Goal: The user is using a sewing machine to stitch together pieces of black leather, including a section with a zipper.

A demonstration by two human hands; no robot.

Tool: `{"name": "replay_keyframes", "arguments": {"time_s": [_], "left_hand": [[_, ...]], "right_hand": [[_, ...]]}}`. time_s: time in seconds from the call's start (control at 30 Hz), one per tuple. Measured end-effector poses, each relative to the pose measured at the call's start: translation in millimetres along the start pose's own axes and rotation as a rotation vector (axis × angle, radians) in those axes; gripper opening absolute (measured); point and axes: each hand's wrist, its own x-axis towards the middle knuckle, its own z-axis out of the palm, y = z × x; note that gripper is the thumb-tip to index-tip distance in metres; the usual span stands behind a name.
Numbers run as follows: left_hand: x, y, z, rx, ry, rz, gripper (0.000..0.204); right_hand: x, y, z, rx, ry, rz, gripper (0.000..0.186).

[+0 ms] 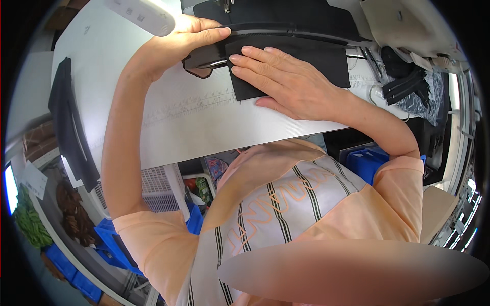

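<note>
Nearest the camera, the person's striped peach shirt (286,204) fills the lower middle, and its lowest part is blurred out. Below the table's near edge, a white slotted basket (158,191) and blue bins (367,160) show only in part, hidden by the body and arms.

On the white table (204,127), a printed ruler scale runs along the surface. A dark garment (71,127) hangs over the table's left edge.

Farther in, the right hand (286,81) lies flat with fingers spread, pressing on a black fabric piece (311,58) near the table's far middle; it grips nothing, and its palm covers the fabric's near edge. The left hand (196,41) is curled around the end of a black curved strip (286,30) just beyond the fabric, thumb on top; what its fingers close on underneath is hard to make out.

At the far edge, more black cloth and a white lamp head (145,15) are cut off by the frame. A heap of black zippers (408,84) lies at the far right.
</note>
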Motion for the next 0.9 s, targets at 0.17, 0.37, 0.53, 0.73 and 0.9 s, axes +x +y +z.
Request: {"name": "replay_keyframes", "arguments": {"time_s": [0.17, 0.37, 0.53, 0.73, 0.9], "left_hand": [[-2, 6, 9, -0.001, -0.098, 0.028, 0.01], [-16, -9, 42, 0.474, 0.439, 0.509, 0.022], [-21, -32, 57, 0.923, 0.524, 1.008, 0.03], [-31, -34, 66, 0.995, 0.565, 0.892, 0.035], [-21, -35, 57, 0.981, 0.597, 0.954, 0.032]], "right_hand": [[-1, 2, 3, 0.0, 0.023, 0.016, 0.054], [-16, 11, 7, 0.022, 0.091, -0.236, 0.042], [-53, 105, -37, 0.234, -0.182, 0.741, 0.034], [-21, 124, -85, 1.344, 0.266, 1.025, 0.06], [-10, 141, -63, 0.149, 0.033, 0.956, 0.068]]}}
